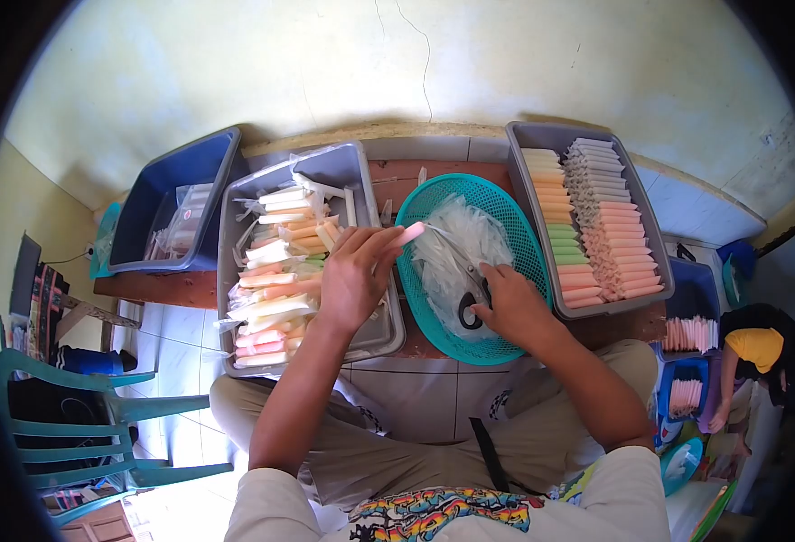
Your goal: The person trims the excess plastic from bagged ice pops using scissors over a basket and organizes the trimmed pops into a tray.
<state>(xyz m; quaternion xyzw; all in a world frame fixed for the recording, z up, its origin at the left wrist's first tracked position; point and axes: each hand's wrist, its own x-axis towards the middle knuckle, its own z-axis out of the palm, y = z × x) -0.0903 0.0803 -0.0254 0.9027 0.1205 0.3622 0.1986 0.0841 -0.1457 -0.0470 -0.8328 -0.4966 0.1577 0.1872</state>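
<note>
A pink filled plastic tube (406,237) is pinched in my left hand (358,275), over the left rim of the teal oval basket (411,203). My right hand (512,305) holds black-handled scissors (470,310) above the basket, blades pointing up and left towards the tube's end. Clear plastic scraps (452,248) fill the basket below. Left of it, a grey tray (354,167) holds loose white, orange and pink tubes (271,312), partly hidden by my left hand. On the right, a grey tray (587,312) holds neat rows of tubes (623,235).
A dark blue bin (140,217) with bagged tubes stands at the far left of the brown bench (158,287). A green plastic chair (63,429) is at lower left. Another person (759,348) is at far right, near blue containers (691,280) of tubes.
</note>
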